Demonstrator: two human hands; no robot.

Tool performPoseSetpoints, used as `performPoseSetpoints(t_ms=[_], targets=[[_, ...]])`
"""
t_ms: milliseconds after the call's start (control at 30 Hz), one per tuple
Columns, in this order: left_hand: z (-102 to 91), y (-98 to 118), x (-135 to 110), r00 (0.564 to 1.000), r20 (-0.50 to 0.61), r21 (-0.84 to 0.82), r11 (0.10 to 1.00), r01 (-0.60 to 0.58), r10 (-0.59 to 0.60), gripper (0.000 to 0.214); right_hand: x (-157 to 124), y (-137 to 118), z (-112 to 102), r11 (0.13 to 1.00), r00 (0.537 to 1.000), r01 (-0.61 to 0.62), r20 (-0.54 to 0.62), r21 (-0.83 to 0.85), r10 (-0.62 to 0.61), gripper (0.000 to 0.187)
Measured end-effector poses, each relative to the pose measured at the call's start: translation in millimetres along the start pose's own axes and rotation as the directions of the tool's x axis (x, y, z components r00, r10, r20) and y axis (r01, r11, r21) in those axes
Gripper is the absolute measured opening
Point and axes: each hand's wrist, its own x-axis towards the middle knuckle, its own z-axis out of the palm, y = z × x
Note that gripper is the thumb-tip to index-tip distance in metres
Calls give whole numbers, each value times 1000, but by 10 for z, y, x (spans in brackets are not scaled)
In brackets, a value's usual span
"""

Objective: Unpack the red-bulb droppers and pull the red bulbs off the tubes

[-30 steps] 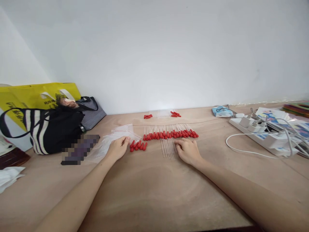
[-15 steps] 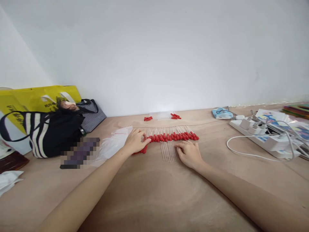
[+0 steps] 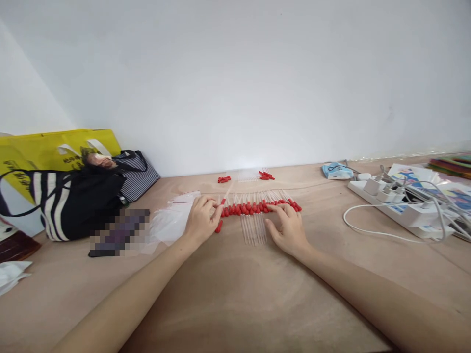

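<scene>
My left hand (image 3: 201,215) pinches a glass dropper with a red rubber bulb (image 3: 222,201), its clear tube pointing up and away. To the right of that hand runs a row of red-bulbed droppers (image 3: 248,208), tubes pointing toward the wall. A loose red bulb (image 3: 219,226) lies just by the left fingers. My right hand (image 3: 289,228) has thumb and fingers apart; its fingertips reach the row's near side, though contact is hard to make out. Between the hands lie several bare clear tubes (image 3: 253,230), side by side.
Near the wall are two small piles of red bulbs (image 3: 224,180) and more clear tubes (image 3: 248,175). Clear zip bags (image 3: 171,220) lie left of my left hand. Bags (image 3: 88,206) stand farther left. A power strip with chargers (image 3: 390,201) and a blue mask (image 3: 336,170) are on the right.
My left hand has drawn slightly left and now shows a dropper in its fingers. My right hand has moved up to the row and spread its fingers. Fewer loose bulbs show near the left hand.
</scene>
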Motion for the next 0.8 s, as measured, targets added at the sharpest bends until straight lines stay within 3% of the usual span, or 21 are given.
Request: performPoseSetpoints(t_ms=[100,200,300,433,600,800], targets=[[-47,168,-211,989,131,-177,983,-51,75,14,17,0,-45,989,984,139,-106,-58,-145,46],[-8,291,-373,973,204,-275,960,-46,105,11,23,-16,-93,931,933,350,-50,-99,-356,42],[34,346,-434,972,177,-319,944,-91,154,10,17,-33,-103,870,873,487,8,-79,-488,28],[33,375,-434,968,142,-358,922,-146,208,11,-3,-49,-80,843,845,534,12,-65,-535,19],[69,399,-418,943,168,-362,908,-211,286,21,-42,-102,-80,834,835,550,39,-34,-549,21],[91,368,-405,926,179,-282,919,-275,333,16,-73,-173,-102,818,816,576,63,5,-575,23]])
